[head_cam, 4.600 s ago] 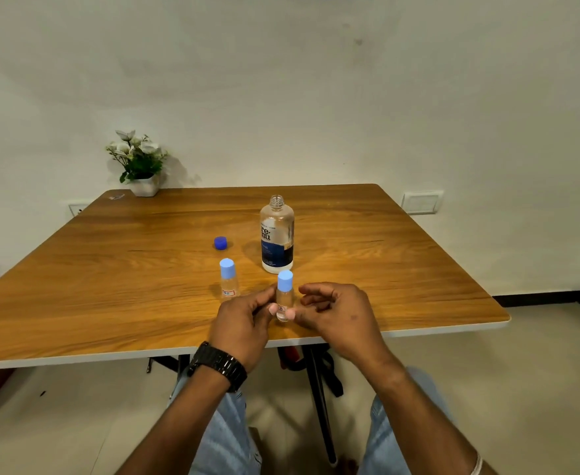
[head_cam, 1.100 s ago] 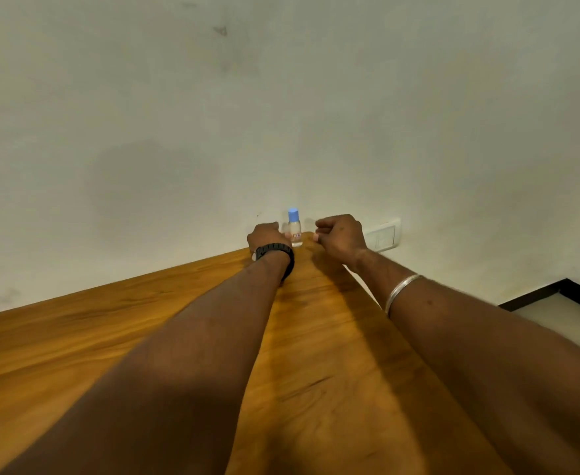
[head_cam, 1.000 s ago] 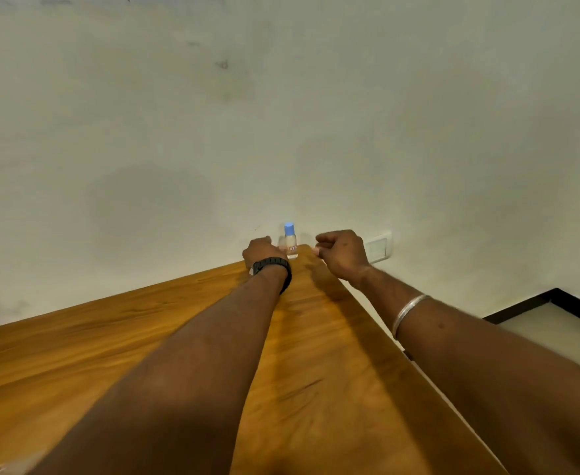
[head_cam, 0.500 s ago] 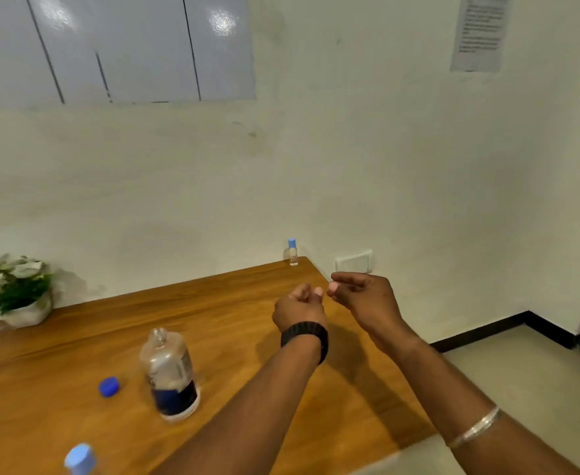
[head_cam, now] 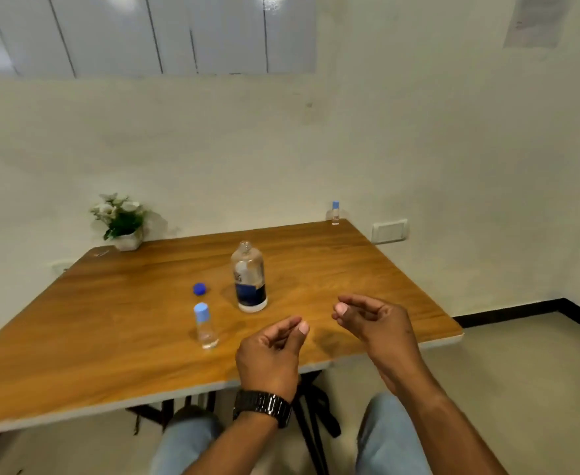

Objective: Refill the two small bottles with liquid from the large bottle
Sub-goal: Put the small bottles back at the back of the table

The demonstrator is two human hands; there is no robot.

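Our left hand [head_cam: 270, 354] and right hand [head_cam: 376, 322] hover above the near edge of the tabletop [head_cam: 110, 330], each grip loose, fingers half curled and holding nothing. They touch neither each other nor any bottle.

Just left of the left hand stands the near small bottle [head_cam: 206, 325], upright, its light blue cap on. Whether it holds liquid we cannot tell; the lower part looks clear. Beyond it, near the middle of the tabletop, the large bottle [head_cam: 249, 277] stands upright with its neck open, and its dark blue cap [head_cam: 199, 289] lies to its left, apart from it. The far small bottle [head_cam: 335, 213] stands capped at the far right corner, well apart from everything else.

We judge that bottle finished and set aside, and the near one either filled or next in turn; the large bottle is not yet closed.

The large bottle has a dark blue and white label, but the lettering is too blurred to read. The small bottles' labels are too small to make out.
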